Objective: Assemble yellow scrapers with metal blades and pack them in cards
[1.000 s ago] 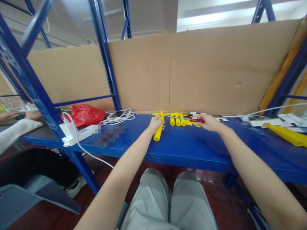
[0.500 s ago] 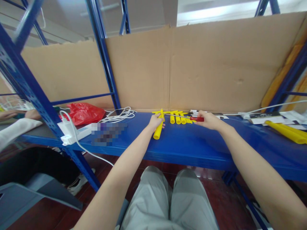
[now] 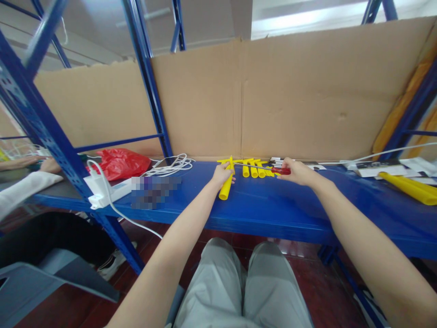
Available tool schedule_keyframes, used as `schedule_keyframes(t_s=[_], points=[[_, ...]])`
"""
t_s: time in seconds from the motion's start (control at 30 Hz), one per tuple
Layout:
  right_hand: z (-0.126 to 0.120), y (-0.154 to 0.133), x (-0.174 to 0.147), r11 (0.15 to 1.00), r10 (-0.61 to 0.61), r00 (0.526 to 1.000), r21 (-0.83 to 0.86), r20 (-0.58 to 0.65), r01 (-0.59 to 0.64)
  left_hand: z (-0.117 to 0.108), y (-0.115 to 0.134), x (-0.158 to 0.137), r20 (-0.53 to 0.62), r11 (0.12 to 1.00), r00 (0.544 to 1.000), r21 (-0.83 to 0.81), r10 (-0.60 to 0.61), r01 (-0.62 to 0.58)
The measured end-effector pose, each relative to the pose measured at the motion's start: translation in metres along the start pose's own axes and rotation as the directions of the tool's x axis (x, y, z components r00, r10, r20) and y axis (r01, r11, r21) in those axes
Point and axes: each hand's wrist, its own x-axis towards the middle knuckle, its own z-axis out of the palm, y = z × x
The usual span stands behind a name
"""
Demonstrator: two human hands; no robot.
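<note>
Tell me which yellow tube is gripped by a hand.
The yellow tube in the person's left hand. It alone is gripped; the row of yellow tubes to its right lies on the blue bench.

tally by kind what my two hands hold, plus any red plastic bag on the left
Yellow tube, in the left hand: 1
Red-handled tool, in the right hand: 1
Red plastic bag: 1
Total: 3

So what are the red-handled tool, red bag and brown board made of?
Tool: glossy red handle, maybe plastic; thin grey shaft, probably metal. Bag: shiny, crinkled, so likely thin plastic. Board: matte brown, creased, ragged on top: probably cardboard.
</note>
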Motion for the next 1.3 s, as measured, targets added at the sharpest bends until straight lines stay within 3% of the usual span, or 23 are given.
schedule_keyframes(t_s=[0.13, 0.33, 0.63, 0.93, 1.3], points=[[-0.004, -0.006, 0.000, 0.999, -0.030, 1.000, -0.027, -0.010, 0.030, 0.001, 0.000, 0.001, -0.015, 1.000, 1.000, 0.009, 0.010, -0.010], [-0.009, -0.014, -0.001, 1.000, -0.029, 0.996, -0.008, 0.084, 0.029, 0.001, 0.001, 0.000, -0.020, 1.000, 1.000, 0.009, 0.010, -0.009], [-0.007, -0.005, -0.003, 0.999, -0.036, 0.999, -0.014, -0.009, 0.035, 0.000, 0.002, 0.000, 0.013, 1.000, 1.000, 0.014, 0.018, -0.018], [-0.004, 0.002, 0.000, 0.993, -0.118, 0.993, 0.028, 0.032, 0.117, -0.002, 0.003, 0.001, 0.060, 0.997, 0.996, -0.050, 0.059, -0.056], [0.000, 0.016, 0.002, 0.996, 0.033, 0.999, 0.083, -0.018, -0.032, 0.000, 0.004, 0.001, 0.155, 0.979, 0.982, -0.187, 0.109, -0.079]])
